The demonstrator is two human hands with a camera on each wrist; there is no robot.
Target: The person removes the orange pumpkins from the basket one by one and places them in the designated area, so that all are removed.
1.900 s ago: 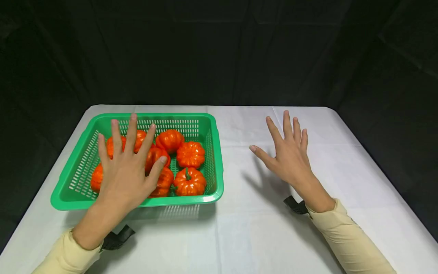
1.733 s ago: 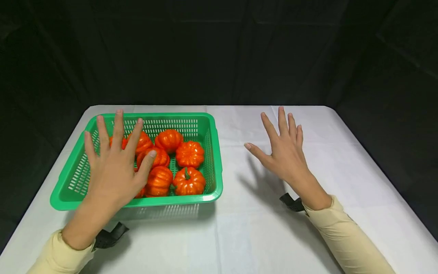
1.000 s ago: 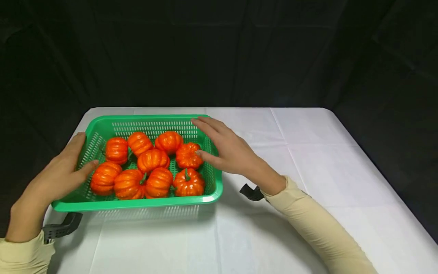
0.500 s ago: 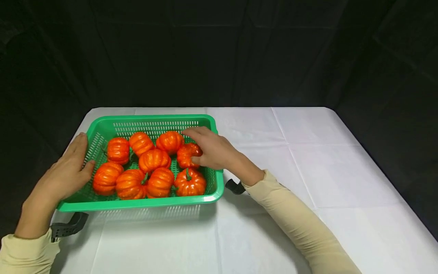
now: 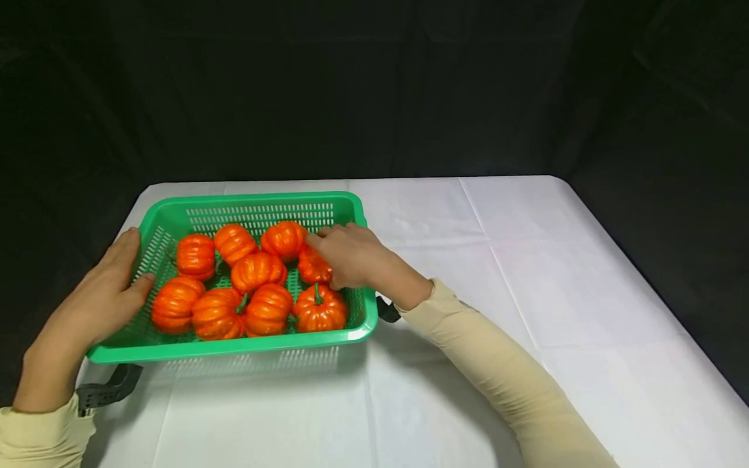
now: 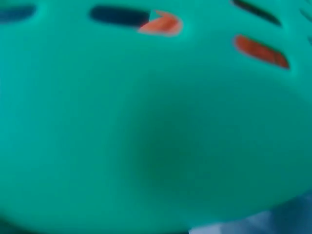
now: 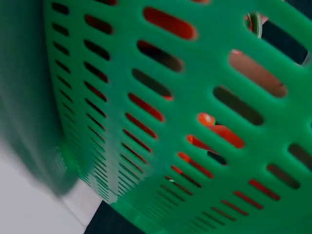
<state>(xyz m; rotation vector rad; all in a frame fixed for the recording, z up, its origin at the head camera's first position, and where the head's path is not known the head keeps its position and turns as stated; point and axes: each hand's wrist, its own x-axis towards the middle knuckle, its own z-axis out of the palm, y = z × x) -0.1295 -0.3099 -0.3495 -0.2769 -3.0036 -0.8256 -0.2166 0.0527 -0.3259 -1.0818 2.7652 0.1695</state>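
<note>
A green plastic basket (image 5: 234,351) with slotted walls holds several shiny orange-red toy pumpkins. My right hand (image 5: 358,259) reaches in over its right rim. The fingers curl round a pumpkin (image 5: 312,265) near the right wall, covering part of it. At the left rim lies my left hand (image 5: 96,300), fingers fairly straight along the edge and thumb over the inside. In the left wrist view the basket wall (image 6: 161,126) fills almost everything and hides the hand. Through slots in the basket wall (image 7: 117,126), the right wrist view shows bits of orange and skin.
Just in front of the held pumpkin sits another pumpkin (image 5: 320,309) with a green stem; a further pumpkin (image 5: 284,240) lies behind it to the left. White cloth (image 5: 468,260) covers the table. A black backdrop (image 5: 374,91) surrounds the back and sides.
Both hands were spread above the table and basket. The left hand moved left and down to the basket's left rim. The right moved left into the basket and closed round a pumpkin.
</note>
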